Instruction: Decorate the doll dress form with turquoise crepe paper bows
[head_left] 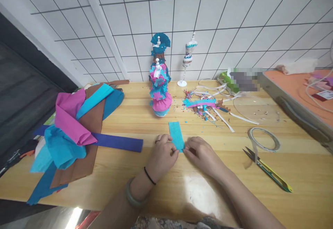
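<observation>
A small turquoise strip of crepe paper (pixel 176 134) lies on the wooden table (pixel 208 177) in front of me. My left hand (pixel 163 151) pinches its near left edge, fingers curled. At the near right corner, my right hand (pixel 199 152) has its thumb and fingertips pressed together on the paper. Beyond the strip stands a small dress form (pixel 161 100) dressed in pink and turquoise paper ruffles. Another dress form (pixel 161 42) in dark teal and brown paper is partly hidden behind it. A mostly white dress form (pixel 187 57) stands on a thin stem to the right.
Folded crepe paper sheets (pixel 70 118) pile up at left, with a dark blue strip (pixel 119 142) sticking out. Paper scraps (pixel 201 104) lie at the back right. Nearer are a tape roll (pixel 264 139) and pointed snips (pixel 270 172). An orange-topped surface (pixel 299 94) borders the right.
</observation>
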{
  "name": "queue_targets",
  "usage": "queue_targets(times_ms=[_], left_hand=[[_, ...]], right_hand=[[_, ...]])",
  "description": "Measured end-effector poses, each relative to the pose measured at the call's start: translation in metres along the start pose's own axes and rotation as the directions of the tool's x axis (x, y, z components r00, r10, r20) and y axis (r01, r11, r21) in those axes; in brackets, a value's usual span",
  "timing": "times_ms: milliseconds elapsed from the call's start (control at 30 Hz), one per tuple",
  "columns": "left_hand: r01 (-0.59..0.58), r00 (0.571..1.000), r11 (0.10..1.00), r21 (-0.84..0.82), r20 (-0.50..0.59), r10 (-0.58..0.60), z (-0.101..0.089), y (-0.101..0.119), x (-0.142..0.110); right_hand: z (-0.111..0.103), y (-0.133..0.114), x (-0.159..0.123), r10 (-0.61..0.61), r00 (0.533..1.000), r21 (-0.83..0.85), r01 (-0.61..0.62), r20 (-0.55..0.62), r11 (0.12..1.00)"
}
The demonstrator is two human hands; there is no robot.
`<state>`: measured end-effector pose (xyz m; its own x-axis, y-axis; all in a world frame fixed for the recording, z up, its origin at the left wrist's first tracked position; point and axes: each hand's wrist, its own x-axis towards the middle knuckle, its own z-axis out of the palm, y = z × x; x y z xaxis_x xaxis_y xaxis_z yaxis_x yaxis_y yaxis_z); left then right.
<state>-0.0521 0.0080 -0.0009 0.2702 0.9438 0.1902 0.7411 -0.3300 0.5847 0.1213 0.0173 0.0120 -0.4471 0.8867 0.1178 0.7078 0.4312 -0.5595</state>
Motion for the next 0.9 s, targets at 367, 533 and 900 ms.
queue_targets(times_ms=[367,533,900], left_hand=[[0.012,1.000,1.000,0.006,0.004,-0.012,0.0001,0.0008,0.0010],[0.010,1.000,1.000,0.001,0.000,-0.010,0.0009,0.0008,0.0013],[0.058,0.998,0.997,0.057,0.001,-0.058,-0.0028,0.0002,0.0008]], right_hand=[[-0.0001,0.0005,-0.0001,0.016,1.000,0.007,-0.016,0.015,1.000],[0.0019,0.0020,-0.0006,0.022,1.000,0.010,-0.022,0.010,1.000],[-0.0005,0.0074,-0.0019,0.104,0.995,0.150,-0.102,-0.005,0.983]])
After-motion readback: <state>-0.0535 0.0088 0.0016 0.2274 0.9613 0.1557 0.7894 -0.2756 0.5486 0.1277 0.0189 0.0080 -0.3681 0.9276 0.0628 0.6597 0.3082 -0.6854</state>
